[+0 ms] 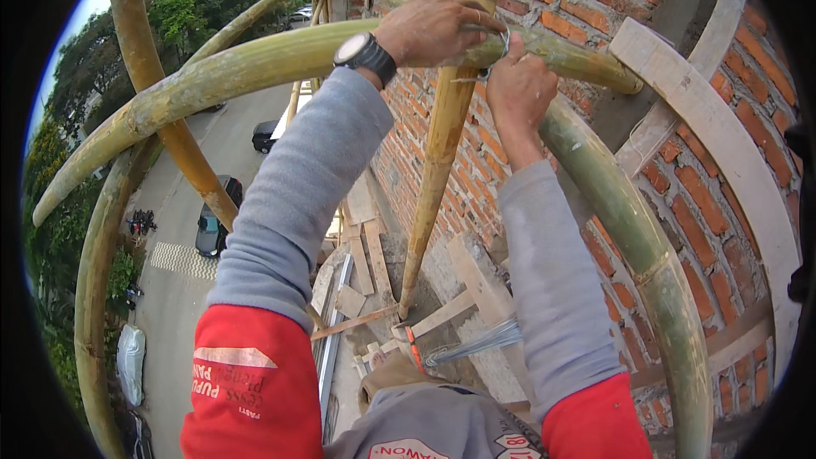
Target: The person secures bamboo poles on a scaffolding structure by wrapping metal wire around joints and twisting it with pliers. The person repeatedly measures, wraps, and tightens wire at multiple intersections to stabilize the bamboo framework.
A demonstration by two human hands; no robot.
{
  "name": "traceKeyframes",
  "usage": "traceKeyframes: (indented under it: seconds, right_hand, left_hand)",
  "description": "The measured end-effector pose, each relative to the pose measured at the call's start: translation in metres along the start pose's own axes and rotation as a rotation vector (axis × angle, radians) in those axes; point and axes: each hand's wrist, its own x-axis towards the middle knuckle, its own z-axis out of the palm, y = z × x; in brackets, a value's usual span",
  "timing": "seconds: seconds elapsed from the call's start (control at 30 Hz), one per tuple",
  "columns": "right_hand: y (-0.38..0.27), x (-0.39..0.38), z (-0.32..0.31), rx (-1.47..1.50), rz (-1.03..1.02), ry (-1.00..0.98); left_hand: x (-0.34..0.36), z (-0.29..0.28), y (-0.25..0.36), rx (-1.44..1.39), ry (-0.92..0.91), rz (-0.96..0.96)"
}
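Note:
My left hand (429,32), with a dark watch on its wrist, is curled over the joint where a horizontal bamboo pole (255,59) crosses an upright one (438,170); its fingertips are beside a thin pale wire (505,41) at the crossing, and what they grip is unclear. Just right of the upright, my right hand (523,98) is closed with thumb and finger pinched at that wire. A greener bamboo pole (620,212) runs down from behind my right hand toward the lower right. The underside of the joint is partly hidden by my hands.
A brick wall (697,195) with wooden boards (722,110) is on the right. More bamboo poles (149,25) stand at the left above a street with parked cars (217,217) and trees. Far below me lie planks (378,259), a metal bar and a bundle of wire (476,340).

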Motion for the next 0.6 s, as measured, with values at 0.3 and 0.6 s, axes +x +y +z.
traceKeyframes:
  seconds: [0.3,0.6]
  right_hand:
    - [0.046,-0.052,-0.071,0.171,-0.072,-0.315]
    - [0.190,-0.212,-0.197,-0.049,0.385,-0.658]
  left_hand:
    - [-0.012,-0.020,0.026,-0.013,-0.067,0.031]
    - [-0.064,0.049,0.071,-0.118,0.454,0.134]
